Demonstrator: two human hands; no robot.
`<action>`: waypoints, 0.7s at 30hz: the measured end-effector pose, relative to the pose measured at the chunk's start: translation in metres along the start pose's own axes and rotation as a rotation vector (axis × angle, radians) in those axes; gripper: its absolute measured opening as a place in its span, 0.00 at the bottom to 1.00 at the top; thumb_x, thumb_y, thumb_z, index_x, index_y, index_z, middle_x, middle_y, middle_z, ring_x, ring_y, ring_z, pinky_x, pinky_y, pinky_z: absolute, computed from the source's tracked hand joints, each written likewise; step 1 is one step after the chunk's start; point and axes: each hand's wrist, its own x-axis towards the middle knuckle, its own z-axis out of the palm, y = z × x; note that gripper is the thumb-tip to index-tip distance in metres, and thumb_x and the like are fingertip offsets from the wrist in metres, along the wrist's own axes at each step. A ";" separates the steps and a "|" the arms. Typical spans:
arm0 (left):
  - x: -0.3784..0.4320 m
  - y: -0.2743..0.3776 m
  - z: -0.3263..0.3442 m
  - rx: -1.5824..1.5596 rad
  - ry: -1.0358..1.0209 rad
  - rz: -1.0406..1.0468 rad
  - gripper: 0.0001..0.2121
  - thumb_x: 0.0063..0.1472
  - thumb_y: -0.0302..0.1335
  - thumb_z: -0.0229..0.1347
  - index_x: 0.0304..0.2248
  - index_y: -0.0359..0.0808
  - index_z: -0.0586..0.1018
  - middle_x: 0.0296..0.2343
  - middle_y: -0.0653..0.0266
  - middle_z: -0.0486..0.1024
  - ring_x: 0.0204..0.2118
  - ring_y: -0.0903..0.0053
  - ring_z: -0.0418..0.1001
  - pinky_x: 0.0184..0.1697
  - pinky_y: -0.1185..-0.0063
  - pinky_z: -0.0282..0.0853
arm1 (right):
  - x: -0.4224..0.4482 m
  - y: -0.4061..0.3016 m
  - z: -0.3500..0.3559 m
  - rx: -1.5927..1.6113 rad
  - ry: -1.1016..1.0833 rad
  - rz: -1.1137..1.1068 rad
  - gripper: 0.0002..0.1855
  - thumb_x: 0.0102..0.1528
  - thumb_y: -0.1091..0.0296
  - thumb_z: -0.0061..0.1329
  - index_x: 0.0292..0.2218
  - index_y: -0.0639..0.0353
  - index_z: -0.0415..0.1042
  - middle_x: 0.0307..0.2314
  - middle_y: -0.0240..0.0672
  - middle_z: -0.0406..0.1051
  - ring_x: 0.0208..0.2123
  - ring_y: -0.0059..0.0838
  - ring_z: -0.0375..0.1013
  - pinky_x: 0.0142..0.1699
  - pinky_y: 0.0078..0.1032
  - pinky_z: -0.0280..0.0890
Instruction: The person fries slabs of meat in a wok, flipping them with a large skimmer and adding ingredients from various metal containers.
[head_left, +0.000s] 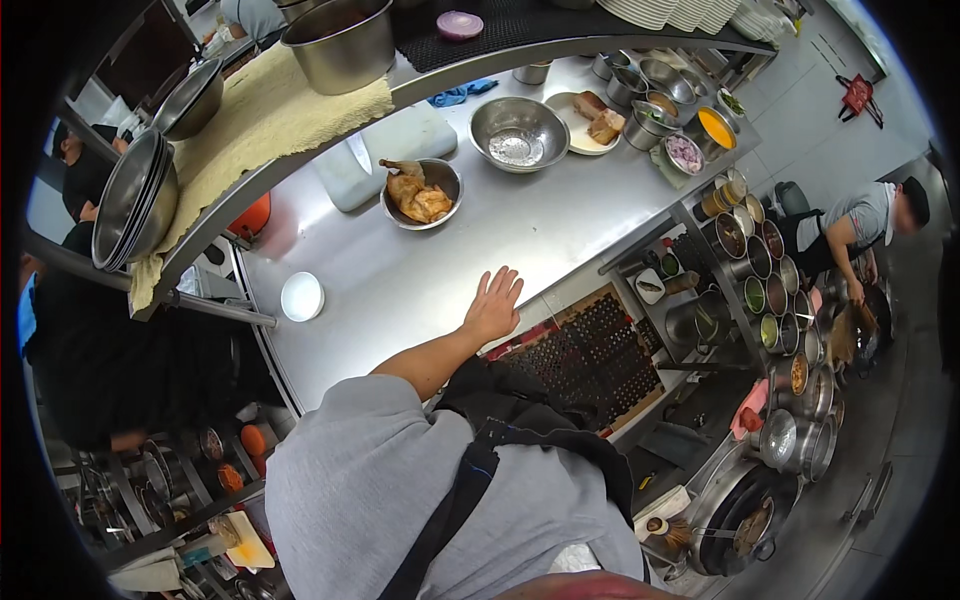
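My left hand (495, 304) is spread palm down at the near edge of a stainless steel worktable (420, 292), holding nothing. Whether it presses on the metal I cannot tell. My right hand is out of view. Beyond my left hand, a steel bowl (457, 198) holds cooked poultry pieces (420, 196), with a leg sticking up. Behind it lies a pale cutting board (420, 142) with a knife blade (358, 153) on it. A wide steel mixing bowl (517, 135) stands to the right, beside pork belly chunks (602, 124) on a round white plate (574, 109). A small white bowl (302, 296) sits at the left.
Overhead, a shelf (450, 81) carries steel bowls (139, 199), a deep pot (337, 45) and half an onion (460, 25). Several ingredient containers (652, 124) crowd the table's right end. A co-worker (847, 225) stands by a stove at right; another person (135, 360) is close at left.
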 end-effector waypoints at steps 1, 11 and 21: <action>0.000 0.000 -0.001 0.002 0.001 -0.003 0.29 0.48 0.32 0.52 0.50 0.30 0.62 0.51 0.51 0.57 0.58 0.60 0.49 0.59 0.60 0.43 | -0.007 -0.012 -0.005 0.008 0.022 0.027 0.11 0.50 0.70 0.42 0.31 0.64 0.74 0.24 0.50 0.73 0.32 0.44 0.74 0.38 0.35 0.66; 0.004 0.003 -0.003 0.013 0.034 0.030 0.27 0.47 0.32 0.51 0.48 0.30 0.64 0.50 0.51 0.57 0.58 0.59 0.49 0.58 0.59 0.45 | 0.003 0.041 0.015 -0.023 0.049 0.028 0.10 0.50 0.71 0.43 0.31 0.64 0.75 0.24 0.48 0.73 0.32 0.44 0.74 0.39 0.36 0.66; 0.005 0.003 -0.003 -0.033 0.047 0.008 0.26 0.48 0.31 0.52 0.48 0.31 0.65 0.50 0.50 0.58 0.57 0.60 0.51 0.58 0.60 0.45 | 0.001 0.049 0.029 -0.077 0.077 -0.024 0.10 0.50 0.67 0.45 0.32 0.61 0.74 0.27 0.49 0.73 0.35 0.46 0.72 0.40 0.37 0.65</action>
